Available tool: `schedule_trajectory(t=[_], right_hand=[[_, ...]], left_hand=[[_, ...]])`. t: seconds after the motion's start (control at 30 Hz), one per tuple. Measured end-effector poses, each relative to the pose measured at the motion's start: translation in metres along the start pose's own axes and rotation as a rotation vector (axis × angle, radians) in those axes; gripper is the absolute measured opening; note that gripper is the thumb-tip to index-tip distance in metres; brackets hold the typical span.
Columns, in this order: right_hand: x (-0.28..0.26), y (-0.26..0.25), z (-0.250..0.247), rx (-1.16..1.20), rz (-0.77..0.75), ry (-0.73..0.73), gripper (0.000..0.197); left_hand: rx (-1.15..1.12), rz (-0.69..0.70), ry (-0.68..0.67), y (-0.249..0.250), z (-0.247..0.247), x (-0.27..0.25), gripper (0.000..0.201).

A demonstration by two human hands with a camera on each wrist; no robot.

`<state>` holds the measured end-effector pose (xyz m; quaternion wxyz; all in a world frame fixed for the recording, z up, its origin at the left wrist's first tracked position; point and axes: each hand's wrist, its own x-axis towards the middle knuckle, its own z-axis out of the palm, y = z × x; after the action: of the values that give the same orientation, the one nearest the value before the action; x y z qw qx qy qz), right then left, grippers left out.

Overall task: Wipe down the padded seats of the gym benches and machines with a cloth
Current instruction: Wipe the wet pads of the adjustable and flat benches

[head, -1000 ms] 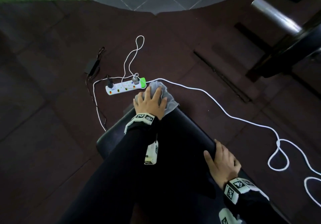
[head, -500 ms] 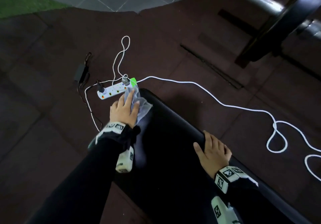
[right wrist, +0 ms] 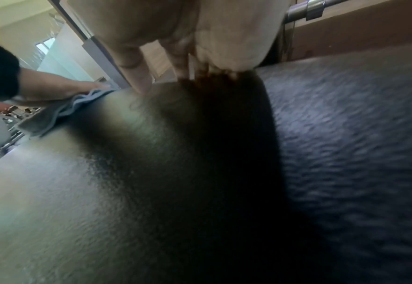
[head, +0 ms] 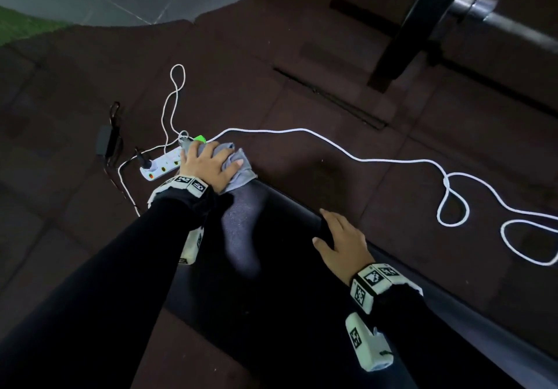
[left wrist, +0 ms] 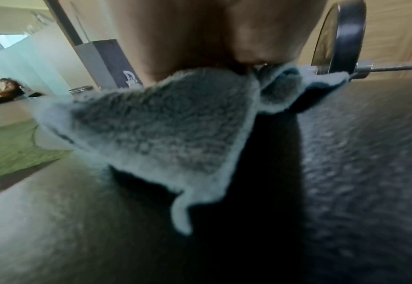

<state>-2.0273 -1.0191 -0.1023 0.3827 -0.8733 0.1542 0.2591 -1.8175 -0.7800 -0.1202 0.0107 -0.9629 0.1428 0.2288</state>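
A black padded bench (head: 271,268) runs from bottom right towards the middle of the head view. My left hand (head: 205,166) presses a grey cloth (head: 238,171) onto its far end, fingers spread over the bunched fabric. In the left wrist view the cloth (left wrist: 163,124) lies under my palm on the textured pad (left wrist: 345,173), one corner raised. My right hand (head: 341,243) rests on the bench's right edge, fingers spread and holding nothing. The right wrist view shows its fingers (right wrist: 136,63) touching the pad (right wrist: 345,134), with the left hand (right wrist: 54,88) flat on the cloth (right wrist: 54,113) beyond.
Just past the bench end on the dark rubber floor lie a white power strip (head: 160,166), a black adapter (head: 105,141) and a long looping white cable (head: 362,159). A steel bar (head: 483,5) and a black upright (head: 422,20) stand at the upper right. A weight plate (left wrist: 341,38) sits beyond the cloth.
My left hand has swept the cloth across the bench's far end, over to the left corner and back towards the right. My right hand has stayed on the right edge.
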Motion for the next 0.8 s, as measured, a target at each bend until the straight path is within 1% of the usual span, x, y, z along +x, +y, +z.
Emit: schedule_trajectory(t=[0.07, 0.13, 0.17, 0.23, 0.27, 0.3, 0.4, 0.43, 0.53, 0.57, 0.6, 0.67, 0.73, 0.77, 0.8], right_hand=[[-0.012, 0.014, -0.009, 0.003, 0.017, 0.031, 0.076], [-0.029, 0.037, -0.021, -0.114, 0.087, 0.06, 0.083], [-0.039, 0.049, -0.027, -0.179, 0.134, 0.066, 0.082], [-0.06, 0.076, -0.039, -0.264, 0.238, 0.031, 0.066], [-0.071, 0.09, -0.045, -0.274, 0.281, 0.01, 0.06], [-0.082, 0.103, -0.049, -0.258, 0.313, -0.006, 0.058], [-0.105, 0.127, -0.057, -0.156, 0.316, -0.024, 0.066], [-0.107, 0.129, -0.057, -0.143, 0.306, -0.029, 0.067], [-0.101, 0.131, -0.052, -0.181, 0.325, -0.027, 0.059], [-0.099, 0.132, -0.051, -0.185, 0.336, -0.025, 0.058], [-0.098, 0.133, -0.049, -0.181, 0.342, -0.018, 0.058], [-0.101, 0.135, -0.047, -0.189, 0.335, -0.009, 0.06], [-0.104, 0.135, -0.048, -0.224, 0.309, -0.015, 0.068], [-0.105, 0.135, -0.049, -0.228, 0.295, -0.012, 0.074], [-0.106, 0.134, -0.049, -0.222, 0.28, -0.004, 0.077]], left_hand=[[0.043, 0.028, -0.017, 0.021, -0.003, -0.013, 0.068], [0.07, 0.11, -0.047, 0.047, -0.001, -0.03, 0.076], [0.066, 0.142, -0.054, 0.06, 0.002, -0.037, 0.082], [0.068, 0.169, -0.079, 0.089, 0.007, -0.051, 0.087], [0.087, 0.18, -0.089, 0.105, 0.011, -0.057, 0.085], [0.108, 0.201, -0.1, 0.12, 0.016, -0.064, 0.08], [0.124, 0.312, -0.116, 0.176, 0.03, -0.095, 0.069], [0.119, 0.348, -0.121, 0.194, 0.038, -0.108, 0.064], [0.037, 0.422, -0.12, 0.243, 0.051, -0.134, 0.053], [0.024, 0.437, -0.155, 0.255, 0.051, -0.139, 0.052], [0.03, 0.457, -0.204, 0.262, 0.051, -0.141, 0.052], [0.048, 0.502, -0.225, 0.26, 0.053, -0.138, 0.057], [0.049, 0.528, -0.206, 0.246, 0.049, -0.133, 0.06], [0.046, 0.503, -0.202, 0.236, 0.047, -0.128, 0.058], [0.048, 0.478, -0.155, 0.225, 0.045, -0.122, 0.057]])
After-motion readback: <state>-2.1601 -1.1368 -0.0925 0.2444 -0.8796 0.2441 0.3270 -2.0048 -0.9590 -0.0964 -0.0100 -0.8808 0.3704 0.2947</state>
